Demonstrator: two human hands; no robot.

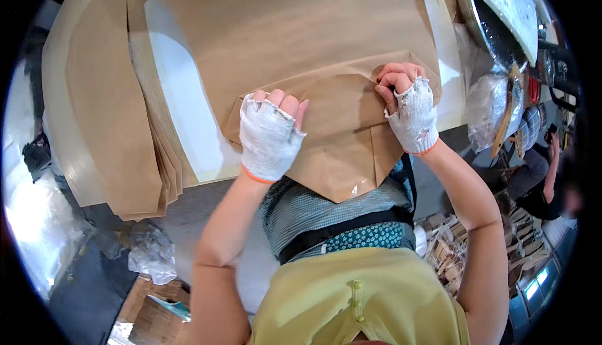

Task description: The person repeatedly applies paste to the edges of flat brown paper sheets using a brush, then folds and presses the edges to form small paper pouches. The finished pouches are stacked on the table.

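Both hands — left hand [269, 138], right hand [411, 113] — press curled fingers on folded brown paper [338, 132]; paper stack [119, 125] lies left of it on the worktop [182, 113].

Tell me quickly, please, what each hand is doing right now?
Left hand: gloved, fingers curled, pressing on the folded brown paper.
Right hand: gloved, fingers curled shut on the paper's folded edge.

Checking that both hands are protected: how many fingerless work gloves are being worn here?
2: one glove on the left hand, pressing the folded brown paper; one on the right hand, gripping its upper fold.
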